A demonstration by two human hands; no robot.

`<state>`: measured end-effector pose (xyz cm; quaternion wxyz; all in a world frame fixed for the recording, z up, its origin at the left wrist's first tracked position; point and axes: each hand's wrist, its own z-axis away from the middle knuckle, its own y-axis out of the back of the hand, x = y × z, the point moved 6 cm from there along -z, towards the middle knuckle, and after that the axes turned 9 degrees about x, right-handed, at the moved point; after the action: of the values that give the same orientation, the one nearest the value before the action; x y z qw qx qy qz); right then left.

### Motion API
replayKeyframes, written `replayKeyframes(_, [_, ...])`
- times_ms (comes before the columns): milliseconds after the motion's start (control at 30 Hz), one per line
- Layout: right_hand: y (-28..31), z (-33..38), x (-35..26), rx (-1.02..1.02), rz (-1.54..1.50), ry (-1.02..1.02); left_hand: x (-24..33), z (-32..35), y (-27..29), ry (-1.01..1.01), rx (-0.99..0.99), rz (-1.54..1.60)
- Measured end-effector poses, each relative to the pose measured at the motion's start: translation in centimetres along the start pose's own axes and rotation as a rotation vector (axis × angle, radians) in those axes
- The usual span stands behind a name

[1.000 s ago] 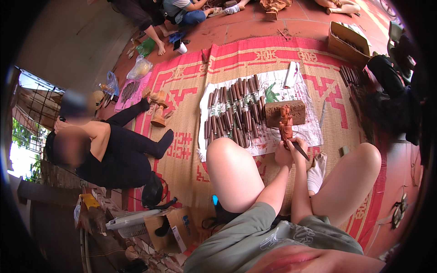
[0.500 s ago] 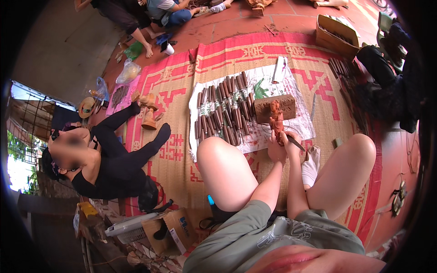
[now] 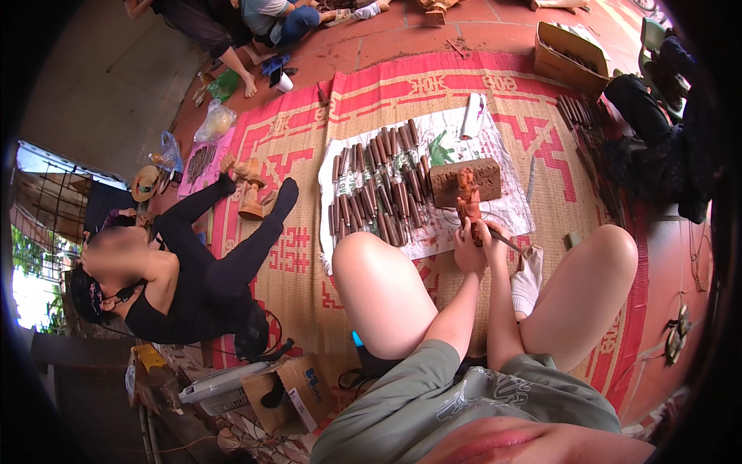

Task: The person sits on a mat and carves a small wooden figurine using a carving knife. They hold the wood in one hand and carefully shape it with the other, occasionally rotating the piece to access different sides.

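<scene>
A small reddish-brown carved wooden figurine (image 3: pixel 468 203) stands upright between my knees, in front of a brown block (image 3: pixel 485 179). My left hand (image 3: pixel 468 254) is closed around its lower part. Close beside it, my right hand (image 3: pixel 495 233) is closed on a slim carving chisel (image 3: pixel 507 242), whose dark handle sticks out to the lower right. The chisel's tip is hidden by the fingers and the carving. Left of the block, several brown-handled chisels (image 3: pixel 386 185) lie in rows on a white printed sheet (image 3: pixel 433 246).
A woven red-and-tan mat (image 3: pixel 294 309) spreads beneath everything. At left a person in black (image 3: pixel 201 286) sits near pale wooden carvings (image 3: pixel 251 203). More tools (image 3: pixel 580 116) and a box (image 3: pixel 570 58) lie at far right. A white roll (image 3: pixel 473 116) tops the sheet.
The figurine and both hands have shifted slightly, and the chisel handle now points a little differently. At left, the seated person's body and raised foot have moved.
</scene>
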<state>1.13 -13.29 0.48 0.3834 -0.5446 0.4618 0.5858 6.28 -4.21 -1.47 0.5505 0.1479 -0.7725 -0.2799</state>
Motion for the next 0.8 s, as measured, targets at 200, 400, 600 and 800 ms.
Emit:
replayKeyframes(200, [-0.3, -0.3, 1.7, -0.024, -0.11, -0.091, -0.2, -0.1, -0.4, 0.002, -0.025, -0.019])
replayKeyframes(400, [-0.8, 0.0, 1.2, -0.059, -0.089, -0.052, -0.5, 0.0, -0.1, 0.036, -0.028, 0.011])
replayKeyframes(600, [-0.7, 0.0, 1.6, -0.024, -0.06, -0.042, -0.5, 0.0, -0.3, -0.009, -0.049, -0.043])
replayKeyframes(800, [-0.2, 0.7, -1.3, 0.102, 0.132, 0.221, -0.9, -0.1, -0.7, 0.015, -0.132, -0.109])
